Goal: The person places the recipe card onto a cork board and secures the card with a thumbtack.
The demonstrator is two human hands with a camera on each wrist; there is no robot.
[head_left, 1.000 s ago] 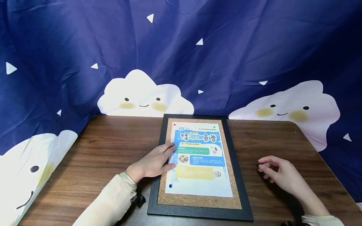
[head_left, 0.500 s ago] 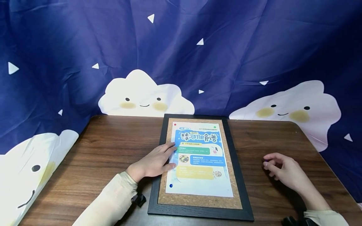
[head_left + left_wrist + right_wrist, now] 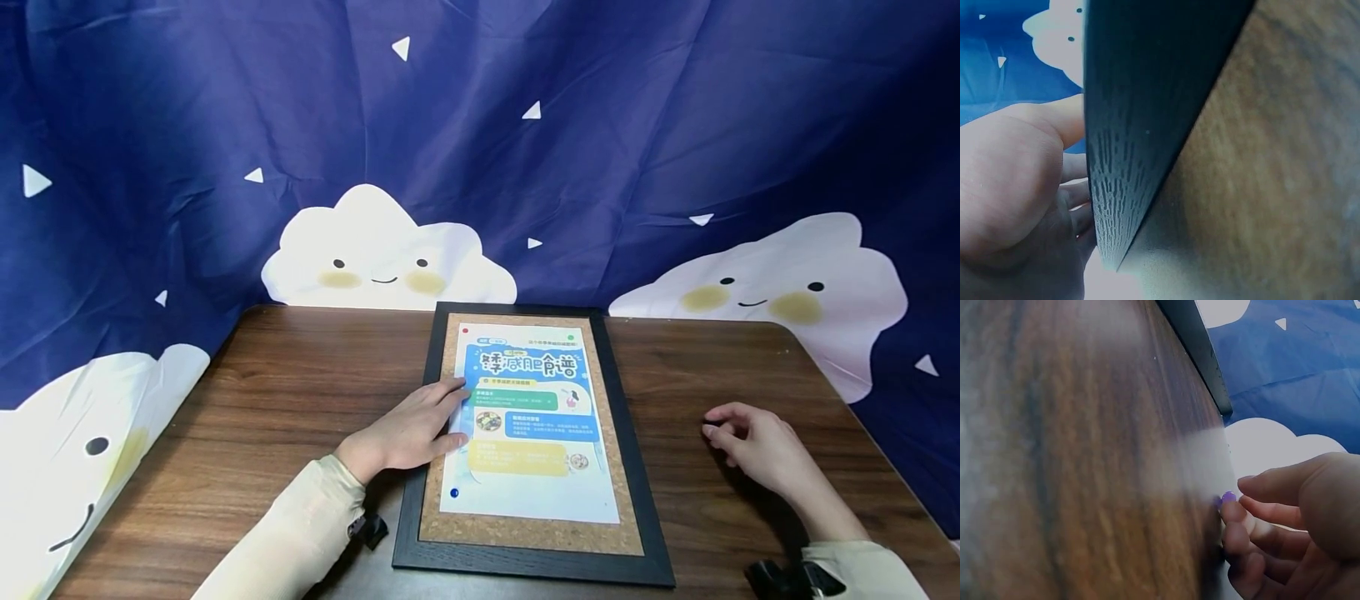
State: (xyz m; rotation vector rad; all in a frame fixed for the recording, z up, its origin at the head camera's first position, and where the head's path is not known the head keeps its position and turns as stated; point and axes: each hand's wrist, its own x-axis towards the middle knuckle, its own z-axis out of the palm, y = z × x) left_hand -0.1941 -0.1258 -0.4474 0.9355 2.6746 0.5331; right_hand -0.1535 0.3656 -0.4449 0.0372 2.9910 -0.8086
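Observation:
A white printed poster (image 3: 534,492) with blue, green and yellow panels lies on a black-framed cork board (image 3: 525,533). Red (image 3: 465,331), green (image 3: 571,337) and blue (image 3: 454,492) pins mark three of its corners. My left hand (image 3: 411,433) rests across the left frame bar, fingers straight, tips on the poster's left edge. Right of the board, my right hand (image 3: 757,446) is low over the table, fingers curled. A small purple pin (image 3: 1229,496) is at its fingertips, close to the tabletop. Whether thumb and finger pinch it cannot be told.
The brown wooden table (image 3: 322,358) extends on both sides of the board. Behind it hangs a blue cloth (image 3: 585,167) printed with white clouds and triangles. Dark wrist devices sit on both arms, near the left cuff (image 3: 330,483) and right cuff (image 3: 862,575).
My right hand has shifted to the right and slightly away from me, its thumb and index fingertips coming to the purple pin. My left hand and the board have stayed in place.

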